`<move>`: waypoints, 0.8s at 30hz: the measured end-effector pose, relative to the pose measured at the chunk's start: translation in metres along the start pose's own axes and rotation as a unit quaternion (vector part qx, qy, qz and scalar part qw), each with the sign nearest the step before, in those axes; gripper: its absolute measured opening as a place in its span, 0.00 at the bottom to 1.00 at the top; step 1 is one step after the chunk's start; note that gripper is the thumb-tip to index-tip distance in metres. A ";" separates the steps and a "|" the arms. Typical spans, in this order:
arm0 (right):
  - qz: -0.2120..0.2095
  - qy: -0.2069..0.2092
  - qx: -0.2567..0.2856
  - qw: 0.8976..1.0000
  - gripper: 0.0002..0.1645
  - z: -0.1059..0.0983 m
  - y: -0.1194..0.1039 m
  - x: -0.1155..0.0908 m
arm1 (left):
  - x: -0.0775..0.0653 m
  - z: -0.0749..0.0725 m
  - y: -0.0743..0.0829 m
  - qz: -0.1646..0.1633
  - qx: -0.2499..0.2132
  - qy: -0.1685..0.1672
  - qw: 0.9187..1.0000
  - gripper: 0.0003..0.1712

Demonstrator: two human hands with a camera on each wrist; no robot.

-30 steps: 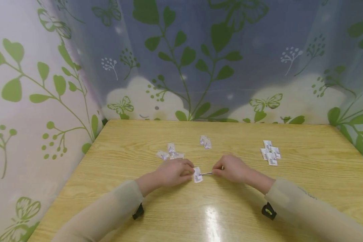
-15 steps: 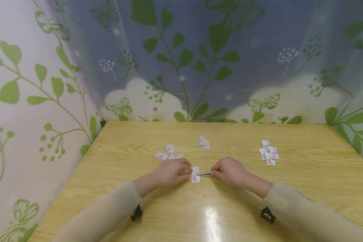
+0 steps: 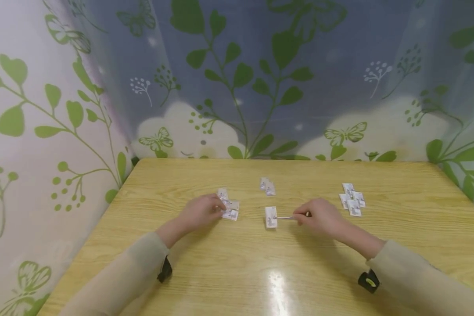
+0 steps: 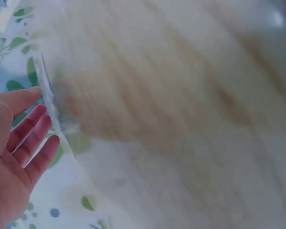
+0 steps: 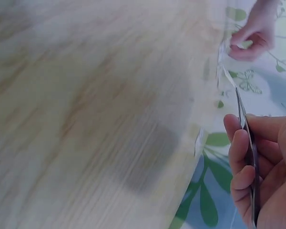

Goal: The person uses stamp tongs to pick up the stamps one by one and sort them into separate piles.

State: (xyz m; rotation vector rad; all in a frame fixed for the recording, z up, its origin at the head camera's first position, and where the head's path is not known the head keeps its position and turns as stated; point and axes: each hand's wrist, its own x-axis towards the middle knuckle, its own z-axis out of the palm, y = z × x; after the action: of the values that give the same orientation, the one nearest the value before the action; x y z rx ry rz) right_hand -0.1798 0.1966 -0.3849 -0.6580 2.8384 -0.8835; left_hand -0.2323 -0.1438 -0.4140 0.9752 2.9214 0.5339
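Observation:
My right hand (image 3: 320, 217) pinches a pair of metal tweezers (image 3: 285, 217) between thumb and fingers. At the tips of the tweezers is a small white printed packet (image 3: 271, 217), above the middle of the table. The right wrist view shows the tweezers (image 5: 245, 129) lengthwise along the fingers, with the packet edge-on at their tips. My left hand (image 3: 199, 213) is at the left group of packets (image 3: 232, 205), fingertips right at the nearest packet (image 3: 230, 214). In the left wrist view the left hand's fingers (image 4: 33, 143) are loosely extended, and part of the group is hidden behind that hand.
Two overlapping packets (image 3: 267, 186) lie toward the back middle of the wooden table (image 3: 237, 272). At the right, several packets (image 3: 352, 199) form an overlapping cluster. A leaf-patterned curtain (image 3: 229, 87) hangs along the back and left edges.
The tweezers and the packet in them have moved right and slightly away from me with my right hand. My left hand has left that packet and moved left to the left group.

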 end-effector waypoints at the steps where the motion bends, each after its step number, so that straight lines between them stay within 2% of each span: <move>1: 0.003 0.002 0.002 1.000 0.11 -0.002 0.002 -0.002 | 0.000 0.001 -0.002 -0.002 0.002 -0.002 1.000 0.07; 6: 0.004 0.013 0.002 1.000 0.12 -0.015 0.012 -0.016 | 0.000 0.004 -0.007 -0.006 0.002 -0.011 1.000 0.06; 13: 0.000 0.026 -0.036 0.999 0.11 -0.044 0.036 -0.041 | 0.002 0.002 -0.005 0.001 -0.002 -0.013 1.000 0.05; 24: 0.066 0.024 -0.088 0.994 0.15 -0.101 0.096 -0.077 | 0.001 0.004 -0.006 -0.003 0.000 -0.015 1.000 0.05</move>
State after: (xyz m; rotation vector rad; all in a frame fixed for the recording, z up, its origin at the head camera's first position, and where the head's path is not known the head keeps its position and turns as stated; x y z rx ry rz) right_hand -0.1675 0.3530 -0.3580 -0.4637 2.9861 -0.6433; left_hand -0.2362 -0.1463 -0.4191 0.9650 2.8978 0.5142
